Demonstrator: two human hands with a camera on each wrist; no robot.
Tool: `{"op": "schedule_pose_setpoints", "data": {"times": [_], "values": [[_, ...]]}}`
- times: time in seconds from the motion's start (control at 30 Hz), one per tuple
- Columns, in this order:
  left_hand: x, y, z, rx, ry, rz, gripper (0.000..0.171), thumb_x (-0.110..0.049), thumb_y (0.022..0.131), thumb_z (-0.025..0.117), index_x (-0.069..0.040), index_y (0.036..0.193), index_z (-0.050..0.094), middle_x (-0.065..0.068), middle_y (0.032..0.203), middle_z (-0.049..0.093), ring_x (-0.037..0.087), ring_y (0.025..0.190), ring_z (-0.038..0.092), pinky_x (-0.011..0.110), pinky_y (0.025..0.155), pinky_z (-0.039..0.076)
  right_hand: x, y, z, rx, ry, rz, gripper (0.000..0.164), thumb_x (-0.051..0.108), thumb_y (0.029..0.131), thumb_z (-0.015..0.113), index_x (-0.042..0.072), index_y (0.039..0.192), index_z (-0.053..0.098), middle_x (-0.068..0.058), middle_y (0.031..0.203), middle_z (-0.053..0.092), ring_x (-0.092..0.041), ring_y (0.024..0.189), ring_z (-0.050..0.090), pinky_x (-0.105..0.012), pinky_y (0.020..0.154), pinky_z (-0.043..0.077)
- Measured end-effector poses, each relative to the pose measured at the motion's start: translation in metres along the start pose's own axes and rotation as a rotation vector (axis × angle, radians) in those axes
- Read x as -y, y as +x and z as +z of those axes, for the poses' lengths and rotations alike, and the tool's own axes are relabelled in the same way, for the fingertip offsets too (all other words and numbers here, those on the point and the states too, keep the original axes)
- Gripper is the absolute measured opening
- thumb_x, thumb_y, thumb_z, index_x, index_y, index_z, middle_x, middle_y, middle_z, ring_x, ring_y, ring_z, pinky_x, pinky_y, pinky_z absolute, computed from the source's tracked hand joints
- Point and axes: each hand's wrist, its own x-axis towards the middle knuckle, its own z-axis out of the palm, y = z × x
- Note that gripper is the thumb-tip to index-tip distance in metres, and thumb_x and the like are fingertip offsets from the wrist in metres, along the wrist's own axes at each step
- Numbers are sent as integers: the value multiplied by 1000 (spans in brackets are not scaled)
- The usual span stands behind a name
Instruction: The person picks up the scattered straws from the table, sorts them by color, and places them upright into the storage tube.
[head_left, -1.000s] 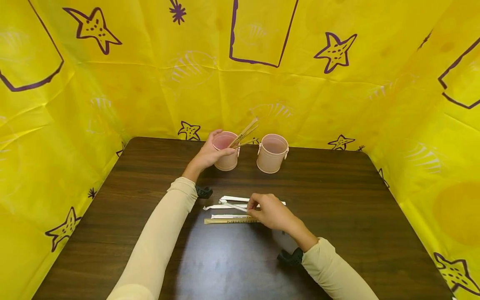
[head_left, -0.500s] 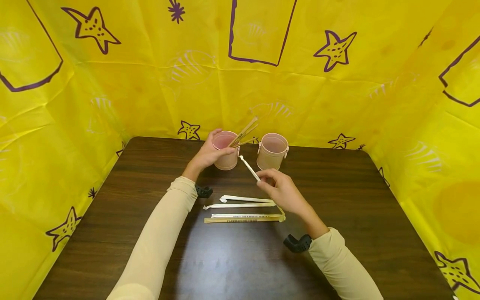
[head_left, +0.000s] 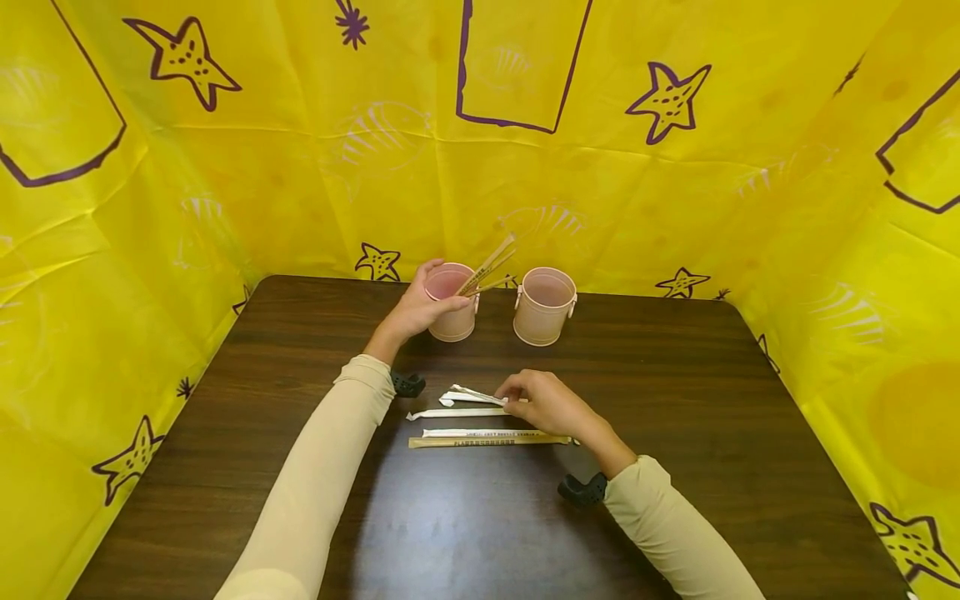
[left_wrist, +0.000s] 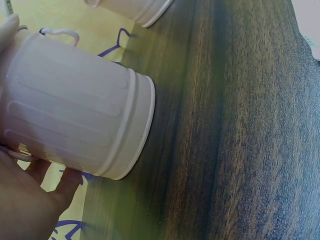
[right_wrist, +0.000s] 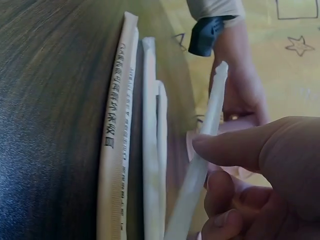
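Note:
In the head view my left hand [head_left: 422, 308] grips the left pink bucket [head_left: 452, 332], fingers behind it and thumb at the near rim. Several brown paper-wrapped straws [head_left: 480, 275] lean out of that bucket to the right. My right hand [head_left: 551, 408] pinches a white paper-wrapped straw [right_wrist: 216, 100] between thumb and fingers, low over the straws on the table. Below it lie more white wrapped straws [head_left: 457, 413] and a brown wrapped straw [head_left: 487, 442] with dark printing, roughly side by side. The left wrist view shows the bucket's ribbed wall [left_wrist: 65, 105] and its base on the table.
A second pink bucket [head_left: 545, 325] with side handles stands right of the first, near the back edge of the dark wooden table [head_left: 675, 400]. Yellow cloth [head_left: 420, 192] printed with starfish and fish hangs around the back and sides.
My right hand lifted a white wrapped straw from the table toward the buckets, then came back down over the row with it. My left hand has stayed on the left bucket.

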Motion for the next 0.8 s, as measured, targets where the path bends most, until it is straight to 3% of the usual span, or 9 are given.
{"op": "schedule_pose_setpoints", "data": {"times": [0.17, 0.43, 0.53, 0.67, 0.8], "values": [[0, -1, 0, -2, 1, -2, 97, -21, 87, 81, -11, 161, 19, 21, 159, 37, 38, 145, 40, 51, 124, 29, 5, -2, 6, -3, 26, -2, 13, 8, 90, 75, 10, 103, 76, 1, 88, 70, -11, 83, 63, -25, 77, 51], [-2, -2, 0, -3, 10, -2, 97, -22, 87, 81, -11, 161, 19, 22, 159, 37, 39, 146, 40, 52, 124, 30, 21, -7, 20, 73, 13, -44, 5, 11, 87, 77, 16, 85, 75, 9, 77, 70, 1, 68, 54, -18, 63, 47], [-2, -2, -1, -1, 4, 2, 97, -21, 87, 81, -10, 161, 19, 22, 159, 36, 39, 146, 40, 52, 124, 30, 27, -8, 26, 112, -17, -23, 3, 14, 88, 77, 16, 89, 77, 11, 76, 68, 0, 68, 53, -19, 64, 46], [-2, -2, -1, 0, 4, -3, 97, -21, 87, 81, -10, 161, 18, 22, 160, 36, 39, 146, 39, 51, 124, 29, 29, -8, 34, 125, -85, 13, 12, 17, 88, 79, 15, 99, 77, 12, 74, 63, -1, 67, 53, -21, 63, 45], [-1, -1, 0, -2, 8, -10, 97, -21, 87, 81, -10, 161, 18, 22, 159, 37, 39, 145, 40, 52, 123, 30, 31, -9, 40, 101, -126, 47, 12, 20, 86, 81, 16, 95, 74, 12, 72, 62, -2, 65, 53, -24, 60, 45]]}}
